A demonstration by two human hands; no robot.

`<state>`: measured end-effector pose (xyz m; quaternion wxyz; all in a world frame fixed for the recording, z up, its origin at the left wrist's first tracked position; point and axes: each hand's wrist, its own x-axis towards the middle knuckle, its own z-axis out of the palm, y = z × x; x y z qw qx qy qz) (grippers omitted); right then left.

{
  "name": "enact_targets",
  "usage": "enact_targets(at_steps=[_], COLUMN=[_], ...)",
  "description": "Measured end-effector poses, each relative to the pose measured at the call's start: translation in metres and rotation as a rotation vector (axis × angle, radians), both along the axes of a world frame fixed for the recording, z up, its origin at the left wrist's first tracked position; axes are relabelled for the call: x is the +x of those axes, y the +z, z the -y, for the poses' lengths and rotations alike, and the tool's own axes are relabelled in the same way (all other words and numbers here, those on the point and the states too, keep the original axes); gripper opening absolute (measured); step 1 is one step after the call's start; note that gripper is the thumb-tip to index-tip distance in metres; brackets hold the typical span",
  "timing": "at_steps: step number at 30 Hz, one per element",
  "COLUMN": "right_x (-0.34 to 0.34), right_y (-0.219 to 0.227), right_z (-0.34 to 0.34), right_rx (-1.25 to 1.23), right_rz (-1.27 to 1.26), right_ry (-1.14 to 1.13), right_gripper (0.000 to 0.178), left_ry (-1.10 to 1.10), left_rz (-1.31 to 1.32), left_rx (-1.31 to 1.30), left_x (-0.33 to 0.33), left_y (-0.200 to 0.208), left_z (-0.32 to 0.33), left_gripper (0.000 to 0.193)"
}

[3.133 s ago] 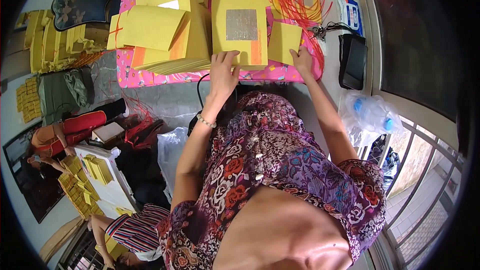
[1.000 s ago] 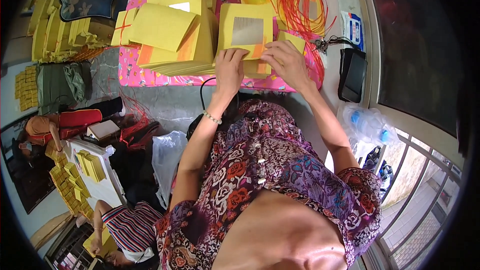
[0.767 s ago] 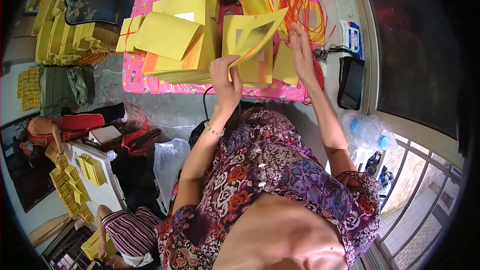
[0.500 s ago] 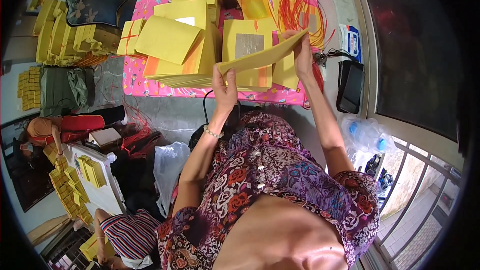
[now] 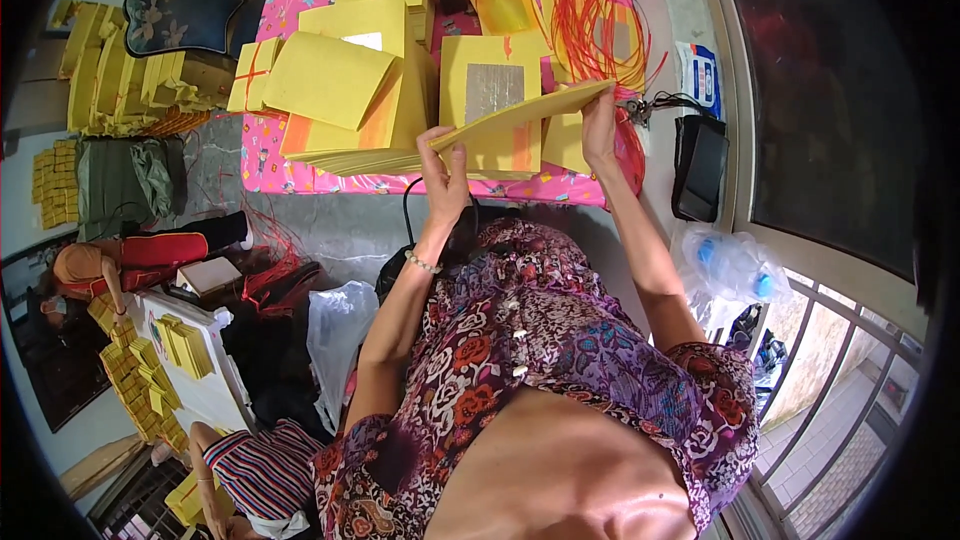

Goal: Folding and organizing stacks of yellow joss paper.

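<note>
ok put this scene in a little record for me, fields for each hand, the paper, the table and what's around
left hand: pinching the left end of the yellow paper
right hand: at the paper's right end, fingers partly hidden
paper: raised, slanting up to the right; sheet count unclear
behind paper: yellow stack with a silvery square on top
table: pink patterned cover, red strings at far right
right side: dark phone
lower left: person in striped top
</note>
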<state>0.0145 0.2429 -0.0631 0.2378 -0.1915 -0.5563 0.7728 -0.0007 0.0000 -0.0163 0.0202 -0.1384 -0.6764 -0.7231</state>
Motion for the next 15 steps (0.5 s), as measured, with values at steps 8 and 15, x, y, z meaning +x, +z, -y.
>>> enact_targets(at_steps=[8,15], right_x=[-0.004,0.006], right_y=[0.036,0.057], right_z=[0.004,0.047], right_rx=[0.056,0.099], right_rz=[-0.012,-0.037], right_ry=[-0.060,0.455], right_gripper=[0.050,0.035], left_ry=[-0.113,-0.572], left_rz=[0.077,0.343], left_rx=[0.050,0.197], left_x=[-0.002,-0.003], left_y=[0.014,0.054], left_z=[-0.001,-0.017], left_gripper=[0.030,0.040])
